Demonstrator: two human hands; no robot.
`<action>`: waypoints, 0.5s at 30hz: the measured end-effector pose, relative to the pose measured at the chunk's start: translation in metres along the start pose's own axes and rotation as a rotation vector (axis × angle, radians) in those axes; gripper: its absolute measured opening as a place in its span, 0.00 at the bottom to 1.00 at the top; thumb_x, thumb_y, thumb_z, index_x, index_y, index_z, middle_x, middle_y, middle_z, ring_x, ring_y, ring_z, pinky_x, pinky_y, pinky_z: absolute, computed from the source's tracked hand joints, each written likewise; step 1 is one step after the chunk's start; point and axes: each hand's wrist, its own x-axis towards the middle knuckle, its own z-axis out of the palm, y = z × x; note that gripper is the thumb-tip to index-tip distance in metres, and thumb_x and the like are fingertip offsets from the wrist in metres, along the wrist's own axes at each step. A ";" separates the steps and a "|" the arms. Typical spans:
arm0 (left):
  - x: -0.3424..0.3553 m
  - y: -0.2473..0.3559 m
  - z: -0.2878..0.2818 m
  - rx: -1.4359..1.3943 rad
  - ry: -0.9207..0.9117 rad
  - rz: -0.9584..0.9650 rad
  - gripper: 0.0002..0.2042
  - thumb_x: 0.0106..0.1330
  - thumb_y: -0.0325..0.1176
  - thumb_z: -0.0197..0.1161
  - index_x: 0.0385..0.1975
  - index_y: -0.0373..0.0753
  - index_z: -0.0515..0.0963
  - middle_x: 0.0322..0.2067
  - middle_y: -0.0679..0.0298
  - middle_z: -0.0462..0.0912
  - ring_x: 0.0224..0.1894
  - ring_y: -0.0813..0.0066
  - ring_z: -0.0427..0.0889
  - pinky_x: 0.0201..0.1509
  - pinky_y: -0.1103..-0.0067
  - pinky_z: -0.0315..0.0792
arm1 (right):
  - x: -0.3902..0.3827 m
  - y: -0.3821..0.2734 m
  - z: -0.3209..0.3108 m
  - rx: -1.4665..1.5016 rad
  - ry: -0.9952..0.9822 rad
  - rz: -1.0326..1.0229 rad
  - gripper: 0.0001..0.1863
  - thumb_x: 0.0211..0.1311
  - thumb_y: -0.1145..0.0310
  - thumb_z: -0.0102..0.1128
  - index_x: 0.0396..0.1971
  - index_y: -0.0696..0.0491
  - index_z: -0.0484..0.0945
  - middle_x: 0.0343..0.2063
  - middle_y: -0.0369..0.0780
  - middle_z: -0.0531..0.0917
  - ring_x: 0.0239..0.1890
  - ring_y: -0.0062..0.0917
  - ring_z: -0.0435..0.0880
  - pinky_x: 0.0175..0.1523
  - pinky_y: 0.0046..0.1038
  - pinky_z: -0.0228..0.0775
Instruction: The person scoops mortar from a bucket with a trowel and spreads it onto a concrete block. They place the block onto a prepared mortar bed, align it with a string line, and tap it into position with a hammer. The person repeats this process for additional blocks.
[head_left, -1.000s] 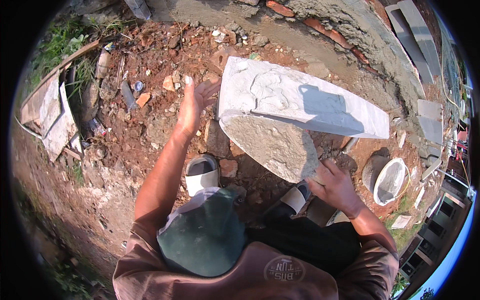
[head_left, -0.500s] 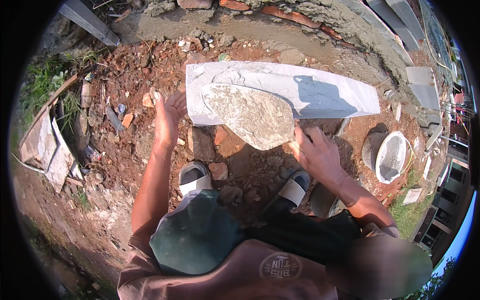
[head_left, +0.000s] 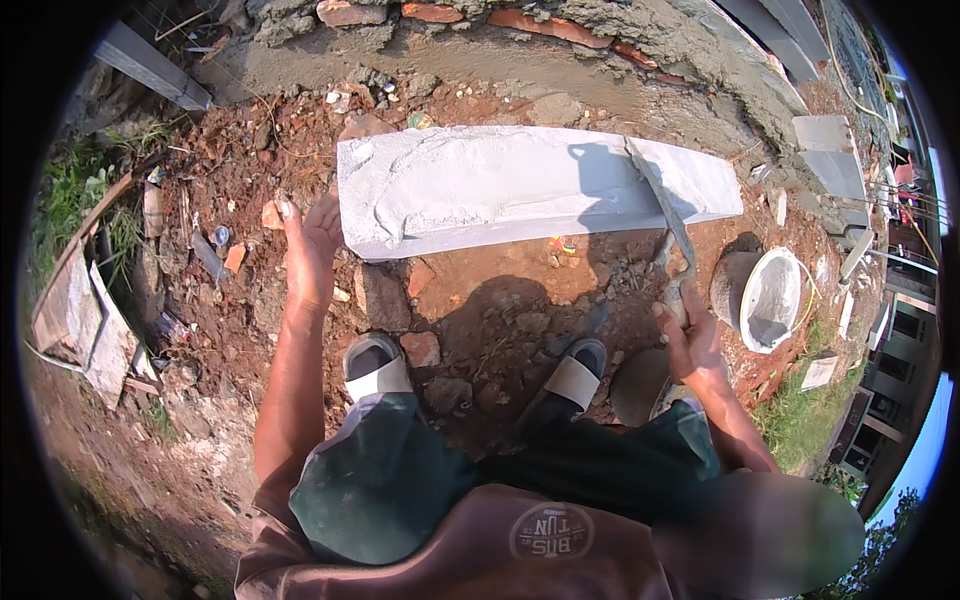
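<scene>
Trowel at the Right Part of a Pale Block

From where I stand, I see the long block lying crosswise in front of the person's feet, with wet, uneven mortar spread on its upper face. The right hand has its fingers closed around the handle of the trowel. The blade is turned on its edge, so it looks very thin, and it crosses in front of the right part of the block; whether it touches there, I cannot tell.

The left hand is open, the thumb raised and the fingers reaching to the left end of the block (perhaps they touch it, but the view does not make this sure). It grips nothing.

A dark shadow falls on the block, just beside the blade. To the right stands a bucket, its mouth tipped toward the person. Beyond the block runs a rough wall with red bricks in it. Old boards lean at the left, near grass.
</scene>
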 end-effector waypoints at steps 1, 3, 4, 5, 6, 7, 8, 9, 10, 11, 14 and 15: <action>0.001 -0.002 0.000 0.002 -0.007 0.001 0.42 0.68 0.63 0.24 0.61 0.23 0.55 0.60 0.45 0.64 0.63 0.61 0.63 0.68 0.70 0.51 | 0.002 -0.013 0.006 0.010 -0.053 -0.015 0.21 0.60 0.68 0.57 0.47 0.69 0.68 0.29 0.54 0.77 0.31 0.40 0.80 0.37 0.33 0.70; -0.001 0.002 0.002 0.007 0.009 0.001 0.42 0.68 0.63 0.23 0.61 0.23 0.55 0.60 0.46 0.64 0.63 0.61 0.63 0.68 0.70 0.51 | 0.010 -0.048 0.020 0.029 -0.175 -0.052 0.22 0.59 0.67 0.57 0.48 0.68 0.67 0.32 0.55 0.77 0.35 0.45 0.80 0.41 0.35 0.71; -0.003 0.004 0.002 0.008 0.019 0.000 0.42 0.68 0.62 0.23 0.61 0.24 0.55 0.60 0.46 0.64 0.63 0.61 0.63 0.68 0.70 0.51 | 0.017 -0.067 0.026 0.031 -0.245 -0.074 0.23 0.59 0.67 0.57 0.49 0.68 0.67 0.35 0.56 0.77 0.38 0.48 0.80 0.44 0.37 0.71; -0.002 0.005 0.004 0.009 0.007 -0.004 0.42 0.68 0.62 0.23 0.61 0.24 0.56 0.60 0.45 0.64 0.63 0.60 0.63 0.68 0.70 0.51 | 0.021 -0.080 0.032 0.015 -0.272 -0.158 0.24 0.59 0.66 0.57 0.50 0.68 0.66 0.36 0.56 0.77 0.38 0.49 0.79 0.43 0.38 0.71; -0.002 0.005 0.006 0.012 0.020 -0.004 0.41 0.68 0.62 0.23 0.61 0.24 0.56 0.60 0.45 0.64 0.63 0.60 0.63 0.68 0.70 0.51 | 0.025 -0.091 0.039 0.000 -0.298 -0.242 0.25 0.59 0.65 0.57 0.50 0.67 0.66 0.37 0.56 0.77 0.38 0.50 0.79 0.43 0.39 0.71; -0.002 0.003 0.006 0.013 0.035 -0.005 0.41 0.68 0.62 0.22 0.61 0.24 0.57 0.59 0.45 0.65 0.63 0.60 0.63 0.68 0.70 0.51 | 0.028 -0.103 0.045 -0.018 -0.328 -0.327 0.26 0.59 0.64 0.57 0.51 0.67 0.65 0.38 0.56 0.76 0.38 0.50 0.78 0.43 0.40 0.72; -0.002 0.004 0.007 0.017 0.049 -0.003 0.41 0.68 0.61 0.22 0.61 0.24 0.57 0.59 0.45 0.65 0.63 0.60 0.63 0.68 0.69 0.52 | 0.029 -0.117 0.047 -0.161 -0.391 -0.342 0.28 0.59 0.63 0.57 0.54 0.64 0.64 0.37 0.53 0.76 0.35 0.49 0.79 0.41 0.41 0.73; -0.002 0.005 0.008 0.020 0.046 -0.005 0.41 0.68 0.61 0.22 0.60 0.24 0.57 0.59 0.45 0.65 0.63 0.60 0.63 0.68 0.69 0.52 | 0.029 -0.129 0.050 -0.234 -0.372 -0.396 0.28 0.59 0.62 0.57 0.55 0.62 0.64 0.34 0.51 0.76 0.33 0.45 0.80 0.37 0.40 0.73; -0.003 0.006 0.007 0.023 0.047 -0.004 0.41 0.68 0.61 0.22 0.60 0.24 0.58 0.59 0.45 0.65 0.63 0.59 0.63 0.68 0.69 0.52 | 0.029 -0.135 0.052 -0.307 -0.355 -0.456 0.28 0.58 0.61 0.57 0.55 0.60 0.64 0.32 0.48 0.76 0.31 0.42 0.80 0.34 0.38 0.74; -0.004 0.007 0.007 0.027 0.049 -0.003 0.41 0.68 0.61 0.22 0.60 0.24 0.58 0.59 0.45 0.65 0.63 0.59 0.63 0.68 0.68 0.52 | 0.030 -0.136 0.053 -0.402 -0.304 -0.507 0.28 0.58 0.61 0.58 0.56 0.59 0.65 0.31 0.47 0.76 0.30 0.41 0.80 0.32 0.37 0.74; -0.005 0.009 0.008 0.068 -0.005 0.016 0.41 0.68 0.61 0.21 0.60 0.25 0.59 0.59 0.46 0.65 0.63 0.59 0.63 0.68 0.67 0.52 | 0.040 -0.133 0.054 -0.644 -0.156 -0.587 0.29 0.57 0.60 0.59 0.57 0.56 0.65 0.29 0.44 0.74 0.28 0.35 0.81 0.27 0.33 0.75; -0.004 0.010 0.008 0.070 -0.022 0.012 0.41 0.68 0.61 0.20 0.60 0.25 0.59 0.59 0.47 0.66 0.63 0.59 0.63 0.67 0.66 0.52 | 0.045 -0.130 0.052 -0.694 -0.112 -0.566 0.29 0.56 0.60 0.59 0.57 0.55 0.66 0.29 0.43 0.74 0.28 0.34 0.81 0.26 0.32 0.74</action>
